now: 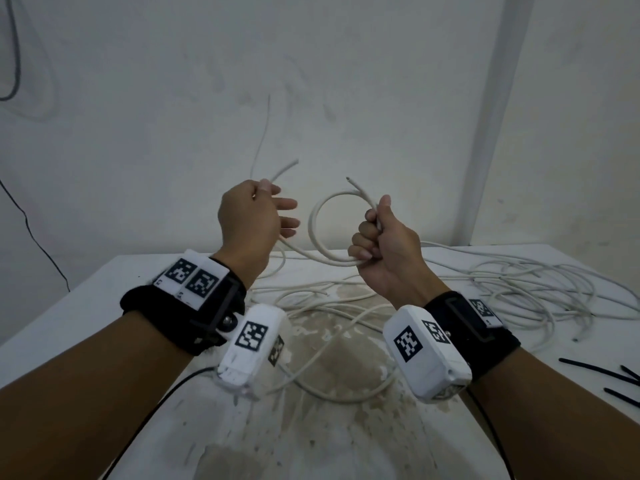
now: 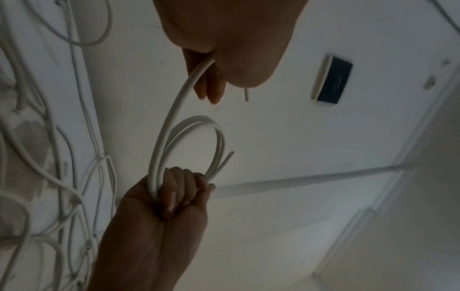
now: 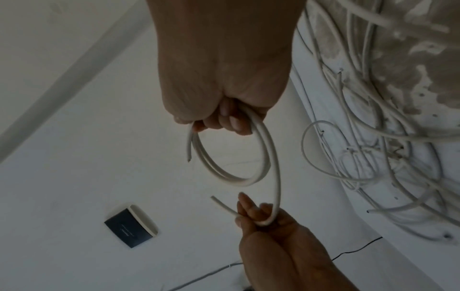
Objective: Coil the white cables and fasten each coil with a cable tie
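Observation:
Both hands are raised above the table (image 1: 104, 306) with one white cable between them. My right hand (image 1: 377, 244) grips a small coil (image 1: 320, 233) of about two loops in its fist, and one cut end (image 1: 349, 180) sticks up past the thumb. From the coil the cable runs left to my left hand (image 1: 256, 216), which pinches it near its other end (image 1: 287, 168); the remaining fingers are stretched out. The left wrist view shows the coil (image 2: 214, 130) in the right hand's fist (image 2: 179, 193). In the right wrist view the coil (image 3: 224, 177) hangs above the left hand's fingers (image 3: 251, 210).
Several loose white cables (image 1: 519, 282) lie tangled across the middle and right of the stained table. A few black cable ties (image 1: 595, 368) lie at the right edge. A thin black wire (image 1: 31, 230) hangs along the left wall.

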